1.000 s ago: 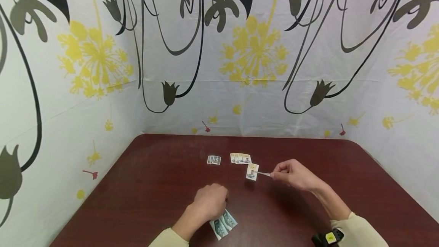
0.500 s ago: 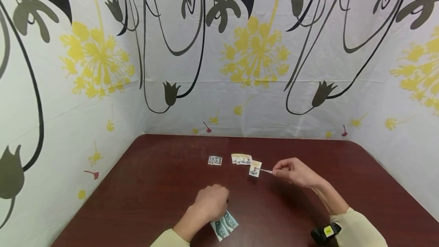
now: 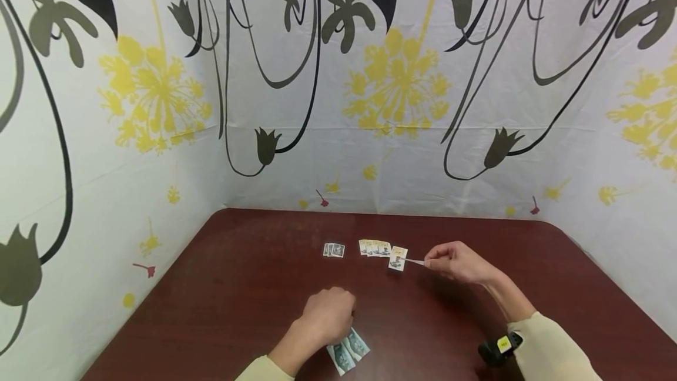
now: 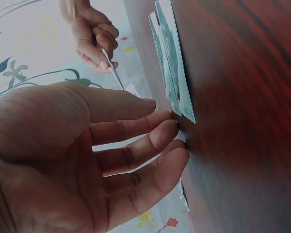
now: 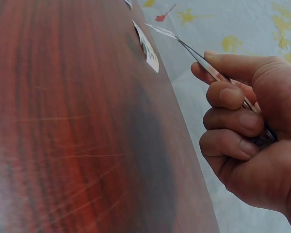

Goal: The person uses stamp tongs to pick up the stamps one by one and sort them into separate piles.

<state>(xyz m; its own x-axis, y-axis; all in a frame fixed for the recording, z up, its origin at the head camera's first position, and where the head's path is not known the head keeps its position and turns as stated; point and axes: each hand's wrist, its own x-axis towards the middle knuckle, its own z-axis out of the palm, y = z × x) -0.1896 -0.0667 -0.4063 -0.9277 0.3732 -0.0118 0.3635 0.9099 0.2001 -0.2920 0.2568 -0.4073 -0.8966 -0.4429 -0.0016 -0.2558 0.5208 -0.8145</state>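
Observation:
My right hand (image 3: 460,262) grips metal tweezers (image 5: 218,75), whose tips pinch a white-and-yellow postage stamp (image 3: 398,258). In the right wrist view this stamp is seen nearly edge-on, above the table. Just left of it, an overlapping row of yellow-topped stamps (image 3: 374,248) lies on the table. My left hand (image 3: 329,313) has loosely bent fingers with nothing between them, the fingertips at the tabletop. Close beside it lie overlapping green stamps (image 4: 172,58) with perforated edges, partly hidden by the hand in the head view.
A small group of grey stamps (image 3: 334,250) lies left of the yellow row. The dark red-brown table (image 3: 238,287) meets a pale, flower-patterned cloth (image 3: 296,104) at the back and sides. A black device (image 3: 499,348) is on the right wrist.
My right hand has moved the pinched stamp slightly rightward and farther away, to the right end of the yellow row. The left hand stays by the green stamps.

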